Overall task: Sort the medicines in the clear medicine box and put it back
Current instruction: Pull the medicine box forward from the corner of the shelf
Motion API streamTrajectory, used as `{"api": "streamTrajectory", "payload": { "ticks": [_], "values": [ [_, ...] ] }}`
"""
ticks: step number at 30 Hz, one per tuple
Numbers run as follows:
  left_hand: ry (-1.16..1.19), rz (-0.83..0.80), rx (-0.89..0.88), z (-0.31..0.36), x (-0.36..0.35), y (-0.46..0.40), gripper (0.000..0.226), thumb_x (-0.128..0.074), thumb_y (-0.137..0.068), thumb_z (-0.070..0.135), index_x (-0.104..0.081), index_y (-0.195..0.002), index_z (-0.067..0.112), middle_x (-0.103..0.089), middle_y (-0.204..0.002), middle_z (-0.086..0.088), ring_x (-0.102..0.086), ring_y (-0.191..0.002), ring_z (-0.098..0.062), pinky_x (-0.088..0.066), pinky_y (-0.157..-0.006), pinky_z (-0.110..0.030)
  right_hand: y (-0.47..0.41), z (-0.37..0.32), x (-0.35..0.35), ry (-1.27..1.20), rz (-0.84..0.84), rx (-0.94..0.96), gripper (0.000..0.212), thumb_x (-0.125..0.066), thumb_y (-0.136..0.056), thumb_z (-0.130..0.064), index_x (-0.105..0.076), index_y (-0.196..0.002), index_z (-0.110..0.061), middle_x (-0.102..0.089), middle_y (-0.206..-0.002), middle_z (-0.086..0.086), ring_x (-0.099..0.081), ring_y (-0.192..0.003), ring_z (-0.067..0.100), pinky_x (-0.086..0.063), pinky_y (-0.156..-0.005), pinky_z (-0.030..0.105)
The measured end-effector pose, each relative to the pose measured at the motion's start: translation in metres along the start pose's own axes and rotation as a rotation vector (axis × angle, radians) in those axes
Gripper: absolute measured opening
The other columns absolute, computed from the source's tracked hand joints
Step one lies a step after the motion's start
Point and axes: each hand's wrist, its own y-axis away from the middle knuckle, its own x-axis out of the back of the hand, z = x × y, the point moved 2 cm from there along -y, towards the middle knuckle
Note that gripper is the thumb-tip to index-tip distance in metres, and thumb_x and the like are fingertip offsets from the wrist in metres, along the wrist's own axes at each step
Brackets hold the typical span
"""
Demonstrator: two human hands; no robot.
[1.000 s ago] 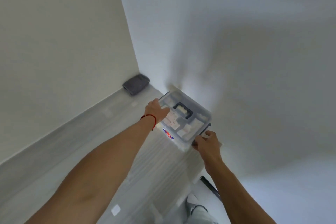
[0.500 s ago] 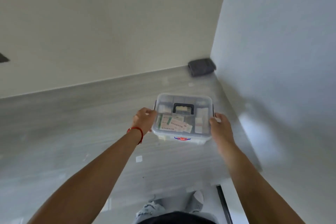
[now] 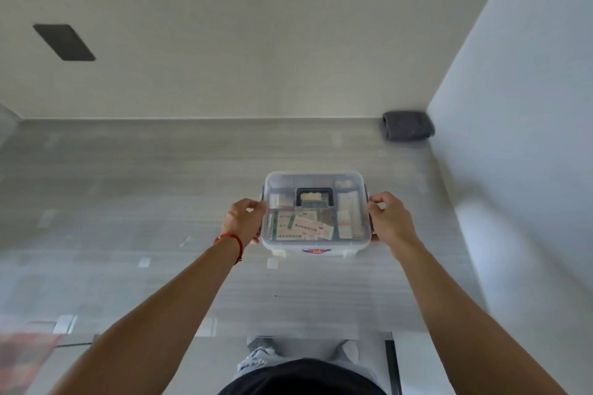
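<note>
While both hands grip its sides, clear medicine box (image 3: 316,236) lidded; dark handle (image 3: 313,197) on top; packets inside.

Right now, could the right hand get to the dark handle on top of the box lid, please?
Probably yes: the right hand grips the medicine box at its side, and nothing covers the handle.
</note>
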Motion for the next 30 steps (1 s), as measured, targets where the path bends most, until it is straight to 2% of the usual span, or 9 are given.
{"api": "streamTrajectory", "payload": {
  "ticks": [5, 8, 11, 15, 20, 24, 25, 27, 30],
  "values": [
    [-0.244, 0.059, -0.116, 0.013, 0.004, -0.003, 0.031, -0.050, -0.094, 0.038, -0.065, -0.113, 0.019, -0.071, -0.096, -0.010, -0.071, -0.081, -0.028, -0.061, -0.077, -0.043, -0.003, -0.009, 0.006, 0.159, -0.068, 0.034, 0.009, -0.053, -0.100, -0.023, -0.060, -0.094, -0.022, -0.072, -0.088, 0.006, -0.075, -0.062, 0.020, -0.065, -0.063, 0.038],
    [-0.676, 0.245, -0.554, 0.026, -0.008, 0.004, 0.042, -0.051, -0.093, 0.016, -0.052, -0.135, 0.019, -0.050, -0.129, -0.013, -0.051, -0.114, -0.032, -0.052, -0.088, -0.048, -0.006, -0.018, 0.008, 0.278, -0.119, 0.033, 0.015, -0.055, -0.099, -0.021, -0.064, -0.088, -0.014, -0.075, -0.075, 0.005, -0.073, -0.051, 0.016, -0.064, -0.065, 0.037],
    [-0.835, 0.101, -0.896, 0.043, -0.042, 0.019, 0.046, -0.041, -0.097, 0.033, -0.043, -0.143, 0.031, -0.033, -0.154, -0.008, -0.032, -0.141, -0.030, -0.034, -0.109, -0.055, -0.009, -0.024, 0.008, 0.357, -0.144, 0.009, 0.020, -0.056, -0.097, -0.020, -0.068, -0.085, -0.008, -0.075, -0.062, 0.005, -0.073, -0.050, 0.016, -0.063, -0.071, 0.038],
    [-1.035, 0.013, -0.879, 0.033, -0.068, 0.024, 0.054, -0.015, -0.101, 0.047, -0.017, -0.154, 0.042, -0.017, -0.165, -0.002, -0.013, -0.153, -0.028, -0.003, -0.118, -0.066, -0.008, -0.026, 0.005, 0.363, -0.170, 0.026, 0.023, -0.056, -0.093, -0.019, -0.066, -0.080, -0.004, -0.074, -0.062, 0.009, -0.073, -0.049, 0.020, -0.065, -0.066, 0.039],
    [-1.043, 0.047, -0.877, 0.030, -0.069, 0.020, 0.055, -0.012, -0.100, 0.048, -0.014, -0.155, 0.041, -0.017, -0.166, -0.003, -0.012, -0.153, -0.030, -0.004, -0.118, -0.067, -0.009, -0.023, 0.003, 0.432, -0.174, 0.079, 0.025, -0.050, -0.096, -0.023, -0.063, -0.079, -0.009, -0.071, -0.059, 0.001, -0.069, -0.052, 0.013, -0.055, -0.056, 0.029],
    [-1.071, 0.044, -0.869, 0.029, -0.071, 0.021, 0.055, -0.012, -0.101, 0.048, -0.009, -0.156, 0.041, -0.011, -0.167, -0.002, -0.009, -0.154, -0.030, -0.005, -0.118, -0.067, -0.013, -0.007, 0.005, 0.339, -0.168, -0.013, 0.020, -0.045, -0.096, -0.007, -0.064, -0.090, -0.005, -0.073, -0.064, 0.003, -0.068, -0.048, 0.006, -0.047, -0.044, 0.015],
    [-1.069, 0.049, -0.867, 0.029, -0.071, 0.020, 0.055, -0.011, -0.101, 0.048, -0.008, -0.156, 0.042, -0.009, -0.167, -0.001, -0.008, -0.154, -0.029, -0.005, -0.118, -0.067, -0.012, 0.001, 0.005, 0.280, -0.178, -0.070, 0.018, -0.046, -0.098, -0.005, -0.063, -0.102, -0.005, -0.075, -0.077, 0.008, -0.072, -0.055, 0.009, -0.050, -0.046, 0.016],
    [-1.075, 0.043, -0.857, 0.030, -0.071, 0.019, 0.056, -0.010, -0.101, 0.048, -0.006, -0.156, 0.042, -0.008, -0.168, -0.001, -0.007, -0.154, -0.029, -0.005, -0.118, -0.067, -0.006, 0.014, 0.002, 0.208, -0.208, -0.123, 0.027, -0.049, -0.101, -0.006, -0.057, -0.126, -0.009, -0.072, -0.107, 0.014, -0.074, -0.087, 0.023, -0.063, -0.069, 0.031],
    [-1.100, 0.050, -0.862, 0.030, -0.072, 0.022, 0.056, -0.009, -0.101, 0.047, -0.005, -0.156, 0.041, -0.007, -0.168, -0.002, -0.007, -0.154, -0.029, -0.007, -0.117, -0.067, 0.007, 0.018, 0.001, 0.394, -0.030, 0.021, 0.050, -0.045, -0.098, 0.003, -0.047, -0.145, -0.013, -0.065, -0.126, 0.014, -0.065, -0.111, 0.033, -0.056, -0.094, 0.045]
  ]
}}
